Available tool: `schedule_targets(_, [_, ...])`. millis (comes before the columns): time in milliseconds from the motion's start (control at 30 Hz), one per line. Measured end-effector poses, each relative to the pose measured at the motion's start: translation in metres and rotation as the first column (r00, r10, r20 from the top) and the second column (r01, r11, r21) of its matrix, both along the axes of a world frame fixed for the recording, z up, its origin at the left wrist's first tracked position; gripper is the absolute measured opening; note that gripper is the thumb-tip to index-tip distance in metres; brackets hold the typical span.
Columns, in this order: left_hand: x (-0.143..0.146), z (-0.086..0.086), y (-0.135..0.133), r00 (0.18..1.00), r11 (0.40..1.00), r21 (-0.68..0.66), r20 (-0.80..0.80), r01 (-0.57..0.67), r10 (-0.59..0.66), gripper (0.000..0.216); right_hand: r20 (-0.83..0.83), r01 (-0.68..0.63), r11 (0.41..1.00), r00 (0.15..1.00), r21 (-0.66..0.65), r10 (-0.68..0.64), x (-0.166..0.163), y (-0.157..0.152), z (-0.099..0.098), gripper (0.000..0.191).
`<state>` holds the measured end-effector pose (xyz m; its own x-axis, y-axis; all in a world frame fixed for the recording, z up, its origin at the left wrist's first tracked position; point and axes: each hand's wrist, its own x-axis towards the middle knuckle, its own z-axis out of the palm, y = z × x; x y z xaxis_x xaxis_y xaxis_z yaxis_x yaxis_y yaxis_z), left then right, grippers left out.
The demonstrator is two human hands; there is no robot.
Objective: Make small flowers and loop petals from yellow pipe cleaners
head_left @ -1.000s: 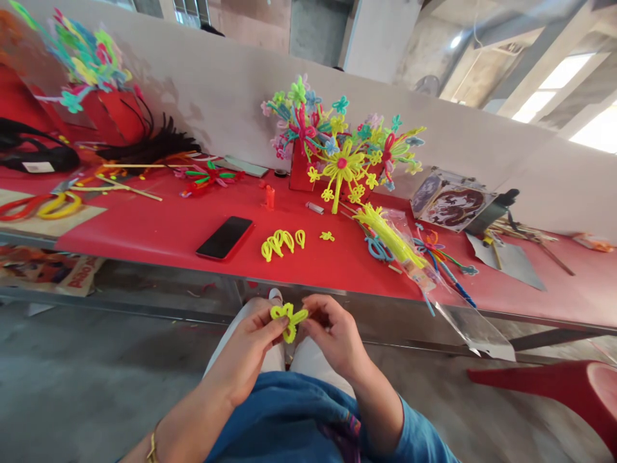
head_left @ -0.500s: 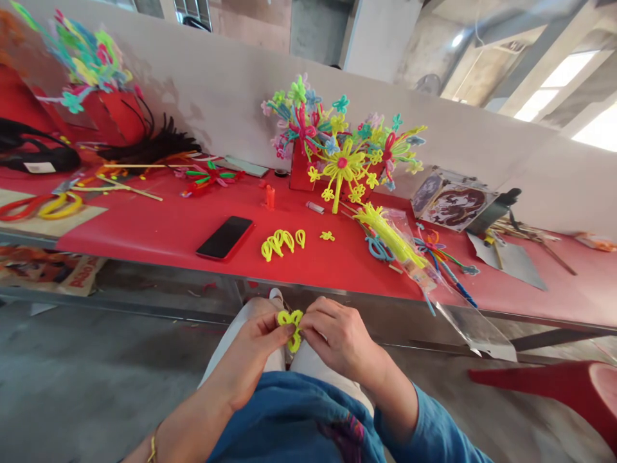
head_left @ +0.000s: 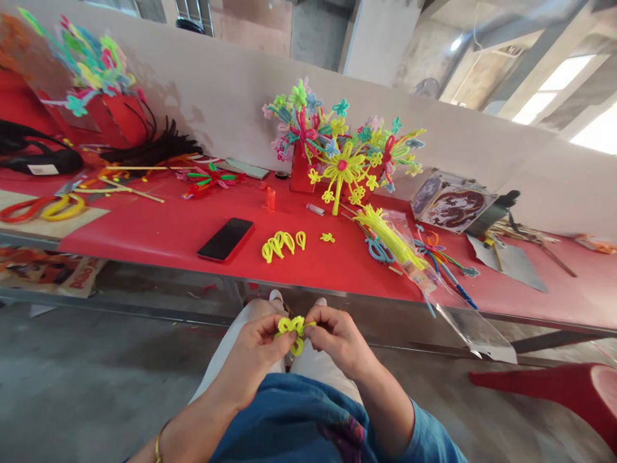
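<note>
Above my lap, a yellow pipe-cleaner flower [head_left: 297, 323] with several looped petals is held between both hands. My left hand [head_left: 263, 344] pinches its petals between thumb and fingers. My right hand [head_left: 337, 337] is closed on a short yellow end sticking out at the flower's right side. On the red table [head_left: 159, 235] ahead lie several yellow pipe-cleaner loops [head_left: 278, 245] and a small yellow flower [head_left: 328, 237]. To the right, a bundle of yellow pipe cleaners [head_left: 393, 238] pokes out of a clear plastic bag [head_left: 470, 321].
A black phone [head_left: 225, 238] lies left of the loops. Behind stands a red box [head_left: 299, 170] of colourful pipe-cleaner flowers. Blue scissors [head_left: 378, 251] rest by the bundle; red and yellow scissors [head_left: 62, 207] are far left. A red stool [head_left: 554, 392] stands at lower right.
My right hand has shifted slightly right and turned, and a yellow end now shows in its fingers. The flower has tilted a little in my left hand.
</note>
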<state>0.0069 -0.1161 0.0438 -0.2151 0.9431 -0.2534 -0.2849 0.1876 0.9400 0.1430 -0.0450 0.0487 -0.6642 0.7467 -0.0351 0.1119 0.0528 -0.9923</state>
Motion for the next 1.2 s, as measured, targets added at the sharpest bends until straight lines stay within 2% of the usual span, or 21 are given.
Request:
schedule_targets(200, [0.001, 0.0, -0.004, 0.991, 0.998, 0.009, -0.124, 0.06, -0.058, 0.01, 0.03, 0.047, 0.999, 0.998, 0.009, -0.048, -0.004, -0.003, -0.002, 0.008])
schedule_targets(267, [0.003, -0.002, -0.005, 0.988, 0.999, 0.019, -0.148, 0.039, -0.036, 0.011, 0.036, 0.051, 0.999, 0.998, -0.008, -0.051, -0.007, -0.004, -0.002, 0.008])
schedule_targets(367, [0.006, -0.007, -0.003, 0.993, 0.995, 0.068, -0.084, -0.076, 0.082, 0.013, 0.039, 0.071, 0.997, 0.997, 0.018, -0.072, -0.01, -0.007, -0.003, 0.01])
schedule_targets(467, [0.009, -0.009, 0.0, 0.989, 0.986, 0.082, 0.031, -0.147, 0.145, 0.012, 0.056, 0.108, 0.983, 0.991, 0.152, -0.117, -0.01, -0.008, -0.004, 0.013])
schedule_targets(533, [0.009, -0.008, 0.001, 0.988, 0.99, 0.048, 0.091, -0.131, 0.127, 0.012, 0.07, 0.105, 0.97, 0.99, 0.217, -0.123, -0.007, -0.007, -0.006, 0.015])
schedule_targets(600, [0.008, -0.006, 0.002, 0.987, 0.995, 0.013, 0.126, -0.101, 0.099, 0.013, 0.072, 0.07, 0.974, 0.994, 0.217, -0.087, -0.004, -0.005, -0.007, 0.016])
schedule_targets(700, [0.007, -0.003, 0.002, 0.989, 0.998, -0.003, 0.131, -0.067, 0.067, 0.013, 0.07, 0.029, 0.985, 0.997, 0.172, -0.042, 0.0, -0.003, -0.008, 0.025])
schedule_targets(833, [0.007, -0.003, 0.002, 0.992, 0.997, 0.018, 0.109, -0.069, 0.067, 0.011, 0.13, 0.005, 0.969, 0.991, 0.248, -0.039, 0.0, -0.003, -0.007, 0.024])
schedule_targets(900, [0.007, -0.004, 0.003, 0.993, 0.997, 0.025, 0.102, -0.07, 0.067, 0.011, 0.142, -0.019, 0.969, 0.99, 0.245, -0.017, -0.001, -0.004, -0.009, 0.024])
schedule_targets(1067, [0.008, -0.007, 0.004, 0.986, 0.999, -0.011, 0.164, -0.038, 0.039, 0.01, 0.095, 0.036, 0.994, 0.994, 0.1, -0.046, -0.002, -0.003, -0.016, 0.026])
schedule_targets(1200, [0.009, -0.007, 0.004, 0.984, 0.998, -0.037, 0.17, -0.048, 0.054, 0.01, 0.061, 0.071, 0.977, 0.994, 0.201, -0.085, -0.002, -0.003, -0.014, 0.015])
